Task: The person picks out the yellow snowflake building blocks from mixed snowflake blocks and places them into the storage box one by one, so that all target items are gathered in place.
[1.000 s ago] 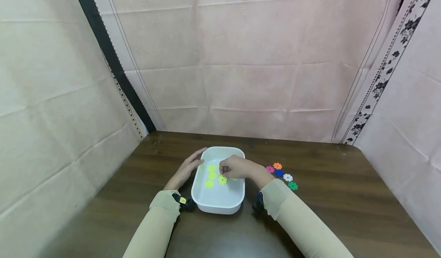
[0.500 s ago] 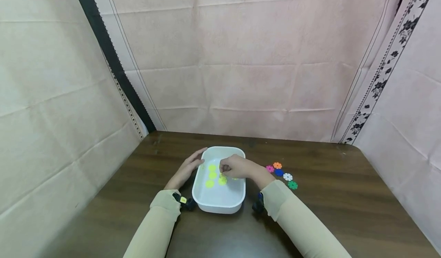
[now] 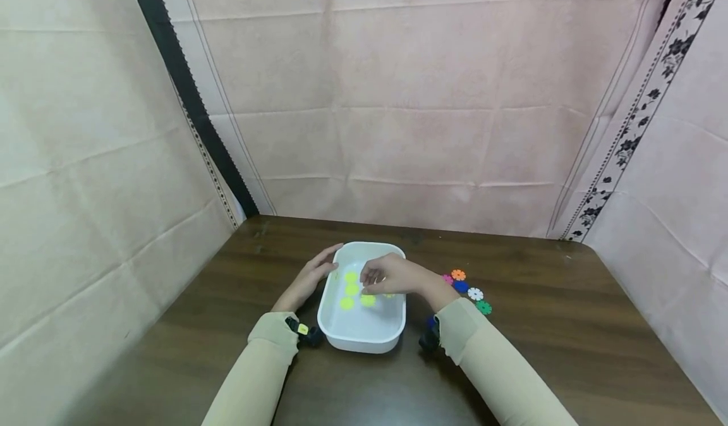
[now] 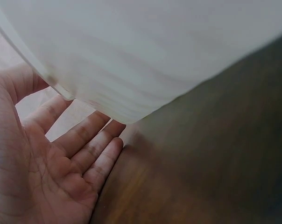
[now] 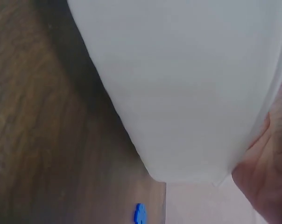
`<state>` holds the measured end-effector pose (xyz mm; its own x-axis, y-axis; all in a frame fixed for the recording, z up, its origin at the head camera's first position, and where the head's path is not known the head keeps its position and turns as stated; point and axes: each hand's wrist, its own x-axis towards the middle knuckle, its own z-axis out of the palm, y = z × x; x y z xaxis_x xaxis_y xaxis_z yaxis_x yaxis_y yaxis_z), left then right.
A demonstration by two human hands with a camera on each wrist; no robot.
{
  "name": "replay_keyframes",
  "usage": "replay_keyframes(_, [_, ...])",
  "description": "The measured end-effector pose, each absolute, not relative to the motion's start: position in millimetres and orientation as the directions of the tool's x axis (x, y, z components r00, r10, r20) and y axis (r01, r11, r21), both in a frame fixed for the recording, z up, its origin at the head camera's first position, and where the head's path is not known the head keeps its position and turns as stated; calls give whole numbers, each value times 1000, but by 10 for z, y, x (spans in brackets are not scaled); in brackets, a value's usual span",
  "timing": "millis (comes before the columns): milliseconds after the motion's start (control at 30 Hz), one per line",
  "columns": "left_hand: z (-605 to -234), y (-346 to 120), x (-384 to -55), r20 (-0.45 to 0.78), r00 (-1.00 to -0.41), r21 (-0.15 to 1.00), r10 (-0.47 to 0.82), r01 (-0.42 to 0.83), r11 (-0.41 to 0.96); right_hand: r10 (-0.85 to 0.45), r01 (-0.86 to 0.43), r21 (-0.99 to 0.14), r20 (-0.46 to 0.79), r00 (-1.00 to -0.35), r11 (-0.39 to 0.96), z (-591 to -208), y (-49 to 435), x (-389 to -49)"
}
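Observation:
A white plastic tray (image 3: 359,337) stands on the table with several yellow-green flower-shaped discs (image 3: 347,303) inside. My left hand (image 3: 307,280) holds its left rim, the thumb over the edge and the fingers along the outer wall; in the left wrist view the palm (image 4: 43,172) shows beside the wall. Over the inside of the tray, my right hand (image 3: 395,275) has its thumb and fingertips parted, just above a yellow-green disc (image 3: 368,300). The tray wall (image 5: 178,88) hides the right fingertips in the right wrist view.
Right of the tray lie loose discs: orange (image 3: 457,275), pink (image 3: 448,279), blue (image 3: 461,286), white (image 3: 475,294) and green (image 3: 484,307). They rest on a dark wooden table (image 3: 540,350), with pale cloth hangings (image 3: 409,129) behind it and at both sides.
My right thumb and fingers, pinched together over a yellow-green disc earlier, have parted and lifted slightly. That disc's place in the tray is nearly the same. My left hand stays at the rim.

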<state>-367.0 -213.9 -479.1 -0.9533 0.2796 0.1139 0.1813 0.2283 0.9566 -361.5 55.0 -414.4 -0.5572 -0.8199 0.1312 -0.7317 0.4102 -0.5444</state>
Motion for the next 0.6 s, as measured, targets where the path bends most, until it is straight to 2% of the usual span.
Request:
replay_keyframes(267, [-4800, -2146, -3678, 115, -952, 958, 283, 181, 220, -791, -686, -633, 183, -583, 359, -4121, 591, -3577])
replay_keyframes(600, [-4813, -2152, -3665, 119, -952, 961, 283, 182, 209, -773, -695, -613, 205, -600, 376, -4021, 591, -3499])
